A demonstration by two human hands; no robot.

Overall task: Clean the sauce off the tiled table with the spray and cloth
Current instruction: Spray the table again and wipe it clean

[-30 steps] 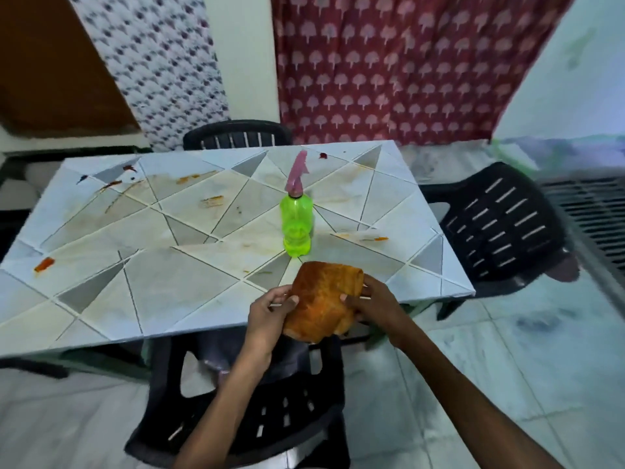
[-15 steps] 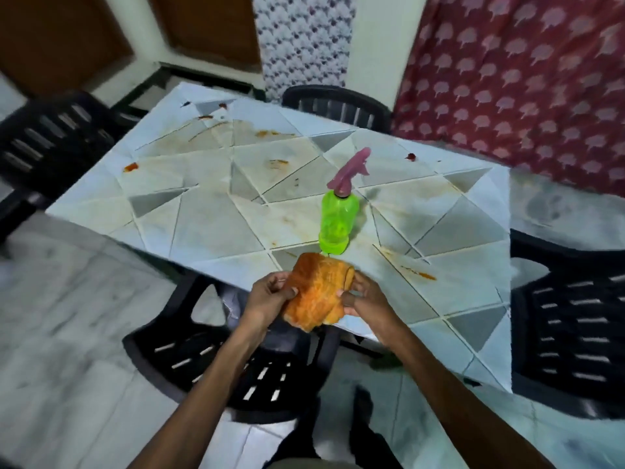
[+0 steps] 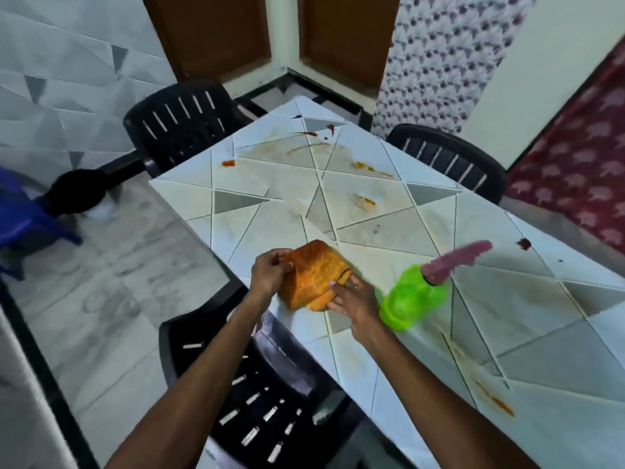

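Note:
An orange folded cloth [image 3: 316, 274] is held over the near edge of the tiled table [image 3: 527, 306]. My left hand [image 3: 269, 274] grips its left side and my right hand [image 3: 353, 299] holds its lower right side. Just right of my right hand stands a green spray bottle [image 3: 411, 301] with a pink trigger head [image 3: 456, 260]. Orange and red sauce smears lie across the table: one streak [image 3: 363, 200] in the middle, several at the far end [image 3: 307, 133], a dark red blob [image 3: 524, 243] at the right, a long streak [image 3: 490, 394] at the near right.
Black plastic chairs stand around the table: one [image 3: 257, 394] under my arms, one [image 3: 179, 120] at the far left, one [image 3: 449, 157] at the far right. A blue stool [image 3: 23, 221] is at the left. Tiled floor lies left of the table.
My view has swung round to the left, so the table now runs away diagonally. Both hands with the cloth have moved over the table edge, closer to the spray bottle.

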